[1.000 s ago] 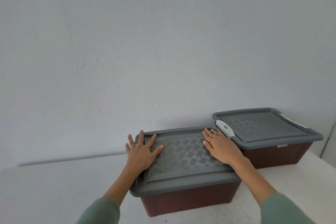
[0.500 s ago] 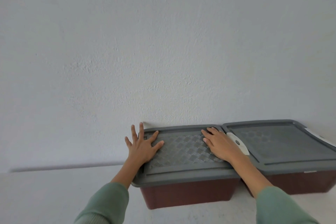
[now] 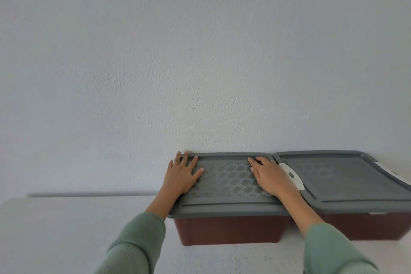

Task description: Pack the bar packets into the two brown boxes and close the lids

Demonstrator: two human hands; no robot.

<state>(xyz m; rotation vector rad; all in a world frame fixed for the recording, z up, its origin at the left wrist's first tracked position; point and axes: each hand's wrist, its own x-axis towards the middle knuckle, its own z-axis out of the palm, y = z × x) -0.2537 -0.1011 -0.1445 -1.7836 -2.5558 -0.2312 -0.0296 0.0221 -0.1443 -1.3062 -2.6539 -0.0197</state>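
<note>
place: plain room, kind unclear | evidence: bare white wall [image 3: 200, 51], white table [image 3: 55, 229]

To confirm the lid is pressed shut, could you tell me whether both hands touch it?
Touching: the head view shows left hand and right hand flat on the lid.

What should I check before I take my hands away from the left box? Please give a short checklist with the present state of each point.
1. Lid of the left box lies flat on the brown box: ok.
2. Left hand and right hand rest flat on that lid, holding nothing: ok.
3. Lid of the right box is on: ok.
4. White latch between the boxes is snapped shut: cannot tell.
5. Bar packets are all inside: cannot tell, both lids hide the contents.
6. The white table shows no packets in view: ok.
</note>
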